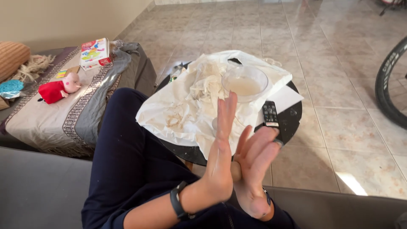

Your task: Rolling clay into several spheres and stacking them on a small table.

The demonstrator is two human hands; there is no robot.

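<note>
Both hands are sitting closest to the lens, palms pressed toward each other, fingers straight and spread. Left hand (220,163) is standing edge-on, a dark band on its wrist; right hand (254,163) is leaning against it. Between the palms a small tan lump (235,171) is showing, apparently dough, only a sliver visible. Neither hand is clenching; both are flat, pinching the lump between them.

Judging by colour and how it is sitting squeezed, the lump is looking soft, light and likely tacky; flat palms with gentle pressure seem the right hold, since fingertips would probably dent it.

Beyond the hands, a round dark table (292,121) is carrying a stained white cloth (178,114), a clear bowl (245,82) with pale contents and a black remote (270,113). A dark trouser leg (131,157) is running left of the table. Further left, a bench is holding a red plush toy (57,90) and a colourful box (95,53). A bicycle tyre (388,80) is showing at the right edge.
</note>
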